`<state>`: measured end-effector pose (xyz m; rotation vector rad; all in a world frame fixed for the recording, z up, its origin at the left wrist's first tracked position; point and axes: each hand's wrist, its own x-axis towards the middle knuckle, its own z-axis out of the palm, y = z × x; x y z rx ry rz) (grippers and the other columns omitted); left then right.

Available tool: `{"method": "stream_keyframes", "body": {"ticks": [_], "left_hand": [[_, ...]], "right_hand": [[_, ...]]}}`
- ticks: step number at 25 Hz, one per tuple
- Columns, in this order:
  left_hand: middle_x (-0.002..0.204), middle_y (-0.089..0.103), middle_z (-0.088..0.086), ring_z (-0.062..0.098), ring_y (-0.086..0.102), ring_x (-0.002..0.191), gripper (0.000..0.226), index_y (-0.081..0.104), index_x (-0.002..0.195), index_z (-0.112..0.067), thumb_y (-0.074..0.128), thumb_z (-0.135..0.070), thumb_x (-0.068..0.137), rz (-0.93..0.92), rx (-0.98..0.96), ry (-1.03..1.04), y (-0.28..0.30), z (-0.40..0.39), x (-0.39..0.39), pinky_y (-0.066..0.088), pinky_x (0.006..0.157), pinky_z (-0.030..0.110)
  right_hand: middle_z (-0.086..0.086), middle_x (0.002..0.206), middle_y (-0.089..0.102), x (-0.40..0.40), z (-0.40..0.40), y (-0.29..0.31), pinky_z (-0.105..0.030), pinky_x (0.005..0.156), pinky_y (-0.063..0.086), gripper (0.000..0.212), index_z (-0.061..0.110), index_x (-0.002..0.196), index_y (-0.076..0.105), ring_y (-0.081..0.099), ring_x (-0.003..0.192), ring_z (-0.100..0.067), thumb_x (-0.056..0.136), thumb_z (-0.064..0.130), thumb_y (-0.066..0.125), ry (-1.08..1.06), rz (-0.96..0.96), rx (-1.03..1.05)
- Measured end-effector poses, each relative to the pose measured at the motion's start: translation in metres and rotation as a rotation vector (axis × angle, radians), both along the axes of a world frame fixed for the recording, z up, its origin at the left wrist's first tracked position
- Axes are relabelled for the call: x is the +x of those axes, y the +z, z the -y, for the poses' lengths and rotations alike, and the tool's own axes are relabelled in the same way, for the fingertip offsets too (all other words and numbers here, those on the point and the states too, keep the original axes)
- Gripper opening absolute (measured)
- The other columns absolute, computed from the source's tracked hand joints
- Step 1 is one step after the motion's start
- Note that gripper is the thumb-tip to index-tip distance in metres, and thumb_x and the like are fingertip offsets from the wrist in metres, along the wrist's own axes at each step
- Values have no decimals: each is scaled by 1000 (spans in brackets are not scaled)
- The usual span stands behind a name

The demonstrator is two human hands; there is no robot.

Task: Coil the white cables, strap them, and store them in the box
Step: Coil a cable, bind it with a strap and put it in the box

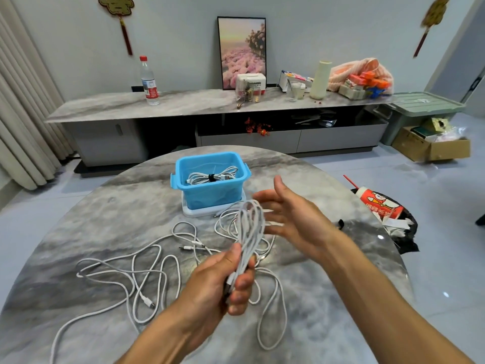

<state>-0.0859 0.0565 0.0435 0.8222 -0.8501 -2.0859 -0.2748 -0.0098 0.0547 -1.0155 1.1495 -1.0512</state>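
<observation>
My left hand (223, 279) grips the lower end of a coiled white cable (250, 224), whose loops stand upright above my fist. Just right of the loops, my right hand (288, 214) is held with fingers spread and straight, and it holds nothing. Several loose white cables (147, 269) sprawl over the round marble table (105, 219). At the table's far side stands a blue box (210, 198) on a white lid (207, 212). Inside it lies a coiled white cable bound with a black strap (211, 177).
Beyond the table runs a long low cabinet (183, 106) with a bottle, a picture frame and clutter. On the floor to the right are a black bag of rubbish (399, 227) and a cardboard box (433, 148). Curtains hang at the left.
</observation>
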Motion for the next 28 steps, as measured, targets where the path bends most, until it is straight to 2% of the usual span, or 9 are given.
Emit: {"method": "stream_keyframes", "body": {"ticks": [3, 4, 7, 13, 15, 18, 21, 24, 28], "left_hand": [[56, 36, 2, 10, 30, 39, 32, 56, 85, -5, 51, -36, 88, -14, 14, 106, 0, 10, 8, 24, 36, 15], [57, 36, 2, 10, 30, 39, 32, 56, 86, -5, 50, -36, 90, -2, 13, 125, 0, 12, 9, 24, 36, 16], [57, 37, 3, 11, 31, 40, 32, 57, 87, -5, 50, -36, 92, 69, -4, 148, -5, 16, 7, 25, 36, 17], [59, 45, 3, 12, 40, 44, 33, 57, 90, -5, 52, -38, 88, 113, -14, 101, -14, 15, -2, 45, 44, 26], [61, 49, 2, 12, 43, 47, 33, 59, 92, -8, 54, -41, 87, 137, -8, 64, -16, 15, 0, 52, 47, 30], [64, 52, -1, 10, 46, 50, 34, 61, 97, -13, 56, -44, 87, 195, -22, 76, -16, 20, 6, 46, 41, 25], [66, 53, -2, 9, 47, 51, 24, 66, 93, -23, 58, -45, 88, 202, -76, 99, -11, 23, 10, 37, 36, 18], [58, 53, 0, 9, 47, 46, 19, 69, 84, -25, 56, -34, 96, 257, -119, 210, -8, 22, 11, 26, 38, 13], [50, 50, -6, 6, 42, 43, 28, 64, 76, -15, 51, -27, 99, 546, -261, 332, -11, 20, 11, 25, 38, 17]], "right_hand": [[-5, 108, 73, -75, 20, -42, -41, 89, 53, 15, 14, 104, 69, 66, 103, -29, 94, 20, 61, -456, -839, -93], [-8, 118, 69, -101, 21, -60, -39, 91, 51, 23, 13, 112, 66, 63, 109, -30, 91, 9, 58, -505, -1006, -49], [-12, 133, 59, -146, 17, -106, -42, 94, 49, 47, 14, 128, 61, 55, 121, -34, 84, -3, 54, -382, -1265, 121], [-16, 99, 72, -156, 19, -123, -39, 76, 50, 11, 19, 94, 74, 60, 99, -40, 89, 22, 64, -413, -1515, 105], [-13, 85, 72, -132, 23, -103, -40, 74, 49, 7, 20, 91, 72, 63, 92, -37, 91, 21, 65, -434, -1336, -12], [4, 57, 65, -62, 23, -39, -35, 62, 51, 16, 24, 84, 71, 64, 58, -19, 93, 11, 66, -368, -724, -310], [2, 57, 62, 20, -12, 6, -26, 45, 49, 17, 28, 88, 77, 58, 47, -14, 91, 13, 68, -118, -188, -412], [1, 57, 64, 71, -48, 9, -23, 39, 41, 9, 24, 90, 78, 55, 41, -14, 86, 17, 72, 26, -102, -371], [8, 65, 72, 82, -52, 5, -16, 51, 46, 23, 24, 87, 80, 62, 52, -3, 87, 3, 72, -42, -182, -423]]}}
